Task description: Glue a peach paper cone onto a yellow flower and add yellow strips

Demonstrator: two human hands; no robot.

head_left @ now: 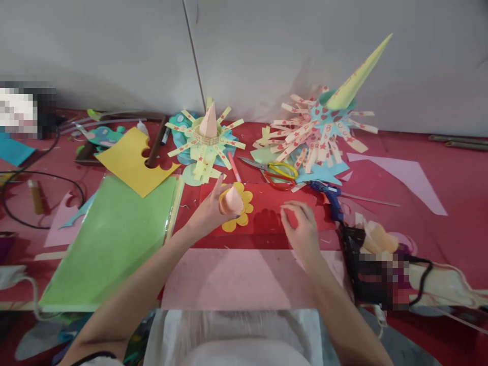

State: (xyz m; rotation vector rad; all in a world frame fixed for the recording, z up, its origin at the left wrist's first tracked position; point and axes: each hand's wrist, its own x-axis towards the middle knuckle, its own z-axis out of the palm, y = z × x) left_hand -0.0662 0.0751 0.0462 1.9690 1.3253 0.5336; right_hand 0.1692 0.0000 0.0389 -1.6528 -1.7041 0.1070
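My left hand (pixel 210 209) curls its thumb and fingers around a small pale pink paper cone (pixel 233 199). Behind and below the cone spreads a yellow paper flower (pixel 241 220); whether the two are joined I cannot tell. My right hand (pixel 303 227) hovers over the red paper sheet (pixel 263 223), thumb and forefinger pinched together. Anything between those fingertips is too small to make out. Scissors (pixel 281 174) with red and yellow handles lie beyond the hands. A blue glue gun (pixel 331 195) rests to the right, near my right hand.
Two paper crafts with fringed strips, one with a pink cone (pixel 209 122) and one with a tall yellow cone (pixel 360 76), stand by the wall. Green sheets (pixel 110 239) and a cut yellow sheet (pixel 135 160) lie left. A black basket (pixel 353 254) and cables sit right.
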